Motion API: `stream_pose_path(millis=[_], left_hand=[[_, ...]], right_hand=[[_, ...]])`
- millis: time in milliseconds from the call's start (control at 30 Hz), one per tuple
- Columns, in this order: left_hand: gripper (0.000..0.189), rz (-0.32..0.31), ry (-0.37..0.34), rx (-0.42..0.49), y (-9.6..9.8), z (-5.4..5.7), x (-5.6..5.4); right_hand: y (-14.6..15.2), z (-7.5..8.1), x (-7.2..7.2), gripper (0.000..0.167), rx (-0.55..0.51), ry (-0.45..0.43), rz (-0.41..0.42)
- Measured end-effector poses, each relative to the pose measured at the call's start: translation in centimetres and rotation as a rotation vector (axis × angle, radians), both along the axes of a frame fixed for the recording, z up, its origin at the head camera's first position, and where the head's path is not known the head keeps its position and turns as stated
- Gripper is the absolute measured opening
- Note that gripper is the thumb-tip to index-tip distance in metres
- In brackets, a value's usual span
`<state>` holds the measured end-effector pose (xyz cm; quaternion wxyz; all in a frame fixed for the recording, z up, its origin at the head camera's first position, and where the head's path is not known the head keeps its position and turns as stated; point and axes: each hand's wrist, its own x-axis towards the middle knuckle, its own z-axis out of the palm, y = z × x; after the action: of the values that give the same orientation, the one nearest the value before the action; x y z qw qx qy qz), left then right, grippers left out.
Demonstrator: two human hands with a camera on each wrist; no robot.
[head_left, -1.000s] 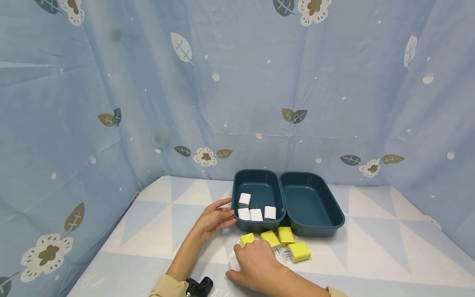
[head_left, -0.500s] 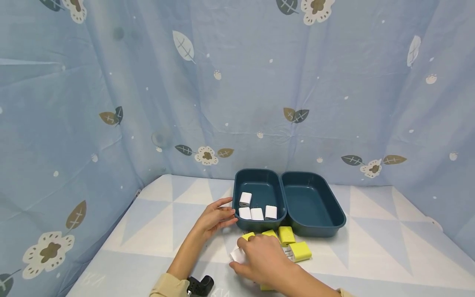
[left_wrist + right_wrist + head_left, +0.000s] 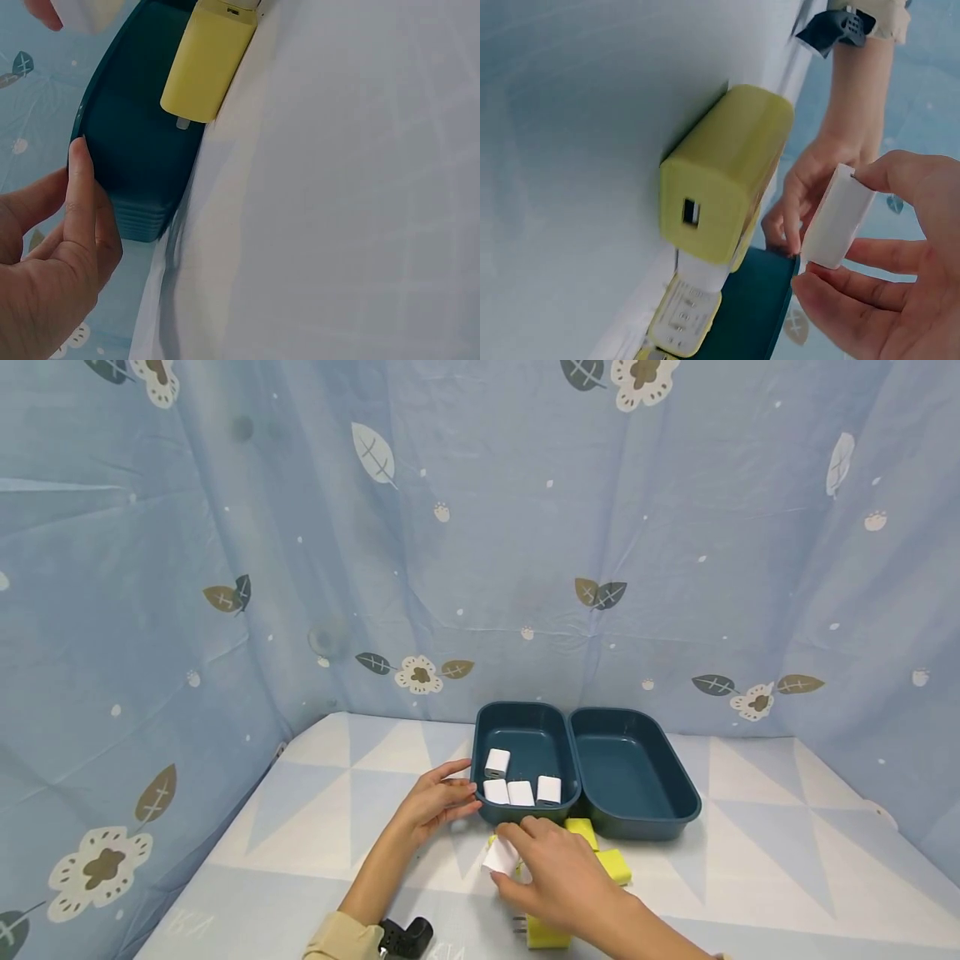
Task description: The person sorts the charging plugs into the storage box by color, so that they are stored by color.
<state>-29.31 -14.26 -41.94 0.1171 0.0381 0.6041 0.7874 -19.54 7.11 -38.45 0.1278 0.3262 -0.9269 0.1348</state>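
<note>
A blue floral curtain (image 3: pixel 480 527) hung behind a table (image 3: pixel 750 877) covered in a pale triangle-patterned cloth. Two dark teal trays stood side by side at the back of it: the left tray (image 3: pixel 525 720) held four white chargers (image 3: pixel 519 792), while the right tray (image 3: pixel 678 797) sat beside it, the two touching. The person's left hand (image 3: pixel 437 799) rested against the near left corner of the left tray, fingers loosely straight along its wall. The right hand (image 3: pixel 558 881) hovered just in front of that tray, thumb and fingers pinching a white charger (image 3: pixel 500 857) lifted off the table. Yellow chargers (image 3: pixel 613 863) lay near the trays' front edge, one more (image 3: pixel 546 933) nearer the person, prongs pointing left.
</note>
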Motion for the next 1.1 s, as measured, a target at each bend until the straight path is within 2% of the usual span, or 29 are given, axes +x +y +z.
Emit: stream_pose_path(millis=[133,300,400,800,1100], left_hand=[[0.057,0.003,-0.004,-0.003,0.0,0.1,0.1],[0.056,0.011,-0.01,-0.017,0.1,0.2,0.1],[0.056,0.015,-0.013,-0.022,0.1,0.2,0.2],[0.056,0.022,-0.032,-0.012,0.1,0.2,0.2],[0.056,0.021,-0.029,-0.016,0.2,0.3,0.2]], right_hand=[[0.9,0.0,-0.2,0.042,-0.076,-0.052,0.013],[1.8,0.0,-0.4,0.042,-0.231,-0.233,0.046],[2.2,-0.2,-0.4,0.042,-0.31,-0.301,0.059],[3.0,-0.5,-0.3,0.043,-0.405,-0.337,0.081],[3.4,-0.9,-0.3,0.046,-0.471,-0.325,0.093]])
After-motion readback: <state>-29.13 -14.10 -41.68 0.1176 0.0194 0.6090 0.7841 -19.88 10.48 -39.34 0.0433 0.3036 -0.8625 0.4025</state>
